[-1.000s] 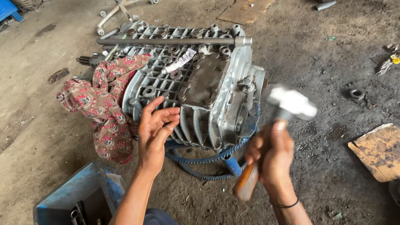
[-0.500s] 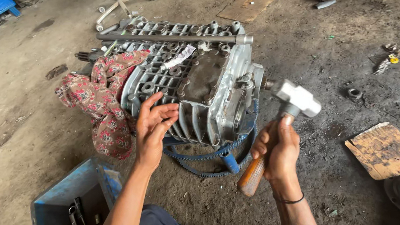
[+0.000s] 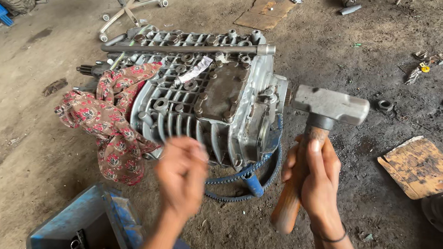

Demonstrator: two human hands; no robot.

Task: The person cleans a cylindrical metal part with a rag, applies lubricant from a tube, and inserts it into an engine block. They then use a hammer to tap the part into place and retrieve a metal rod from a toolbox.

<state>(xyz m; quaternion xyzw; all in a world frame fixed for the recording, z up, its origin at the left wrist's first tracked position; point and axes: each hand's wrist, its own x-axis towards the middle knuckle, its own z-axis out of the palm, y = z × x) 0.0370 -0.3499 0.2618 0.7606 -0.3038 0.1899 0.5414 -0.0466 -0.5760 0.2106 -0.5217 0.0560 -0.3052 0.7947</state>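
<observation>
right hand (image 3: 315, 177) grips the hammer (image 3: 317, 133) at 3 o'clock of the gearbox casing (image 3: 204, 99); left hand (image 3: 180, 175) blurred, holding nothing, grip unclear.

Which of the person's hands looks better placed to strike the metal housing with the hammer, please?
Probably the right hand: it grips the hammer by its wooden handle, head raised beside the ribbed metal housing. The left hand is blurred and looks empty.

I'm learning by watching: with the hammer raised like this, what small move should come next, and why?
Probably steady the left hand first, clear of the metal housing. It is blurred in front of the casing, while the right hand holds the hammer raised beside the housing's end, so a swing could catch it.
</observation>
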